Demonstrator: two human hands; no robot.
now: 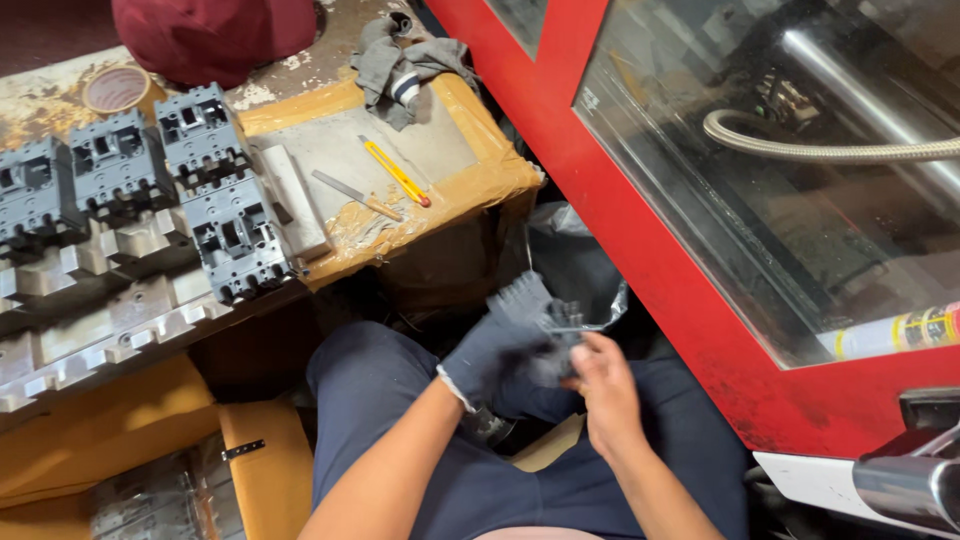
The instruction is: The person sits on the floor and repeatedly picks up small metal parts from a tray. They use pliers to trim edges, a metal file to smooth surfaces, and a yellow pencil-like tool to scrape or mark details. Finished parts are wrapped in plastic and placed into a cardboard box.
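My left hand, in a dark glove, grips a dark grey moulded plastic housing held over my lap. My bare right hand closes on the lower right side of the same part, fingers curled at its edge. The part is blurred, so its details are unclear. Both hands sit close together above my dark blue trousers.
A worn bench at upper left carries several grey housings in rows, a yellow utility knife, a metal file and a grey rag. A red machine frame with a window rises on the right. Cardboard boxes stand at lower left.
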